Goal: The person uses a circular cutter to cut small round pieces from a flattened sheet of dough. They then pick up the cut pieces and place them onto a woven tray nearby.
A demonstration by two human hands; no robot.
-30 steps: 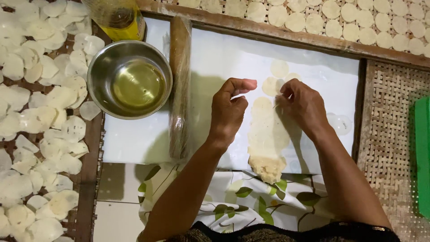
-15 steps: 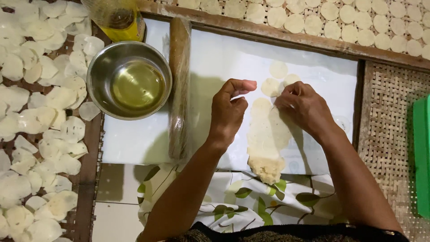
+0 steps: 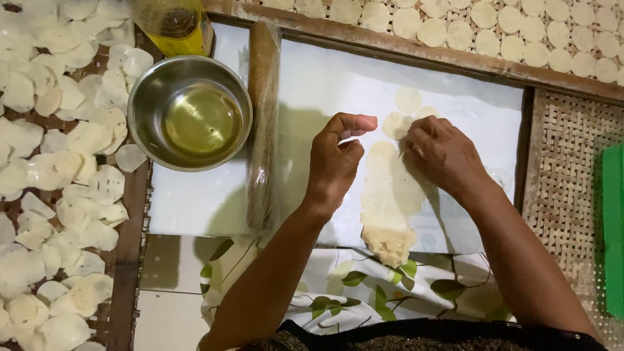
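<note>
While left hand (image 3: 338, 159) hovers, right hand (image 3: 442, 153) presses dough strip (image 3: 389, 195).

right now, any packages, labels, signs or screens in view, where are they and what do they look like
Oil bottle: top left, behind the steel bowl; clear plastic holding yellow liquid, with a band that may be a label, too blurred to tell.
Green flat object: right edge, on the woven mat; cut off, kind unclear.
No signs or screens.

A pale strip of dough (image 3: 389, 198) is laid lengthwise on the white sheet (image 3: 325, 84), rolled thin at its far end, with small cut rounds (image 3: 407, 99) beyond.
</note>
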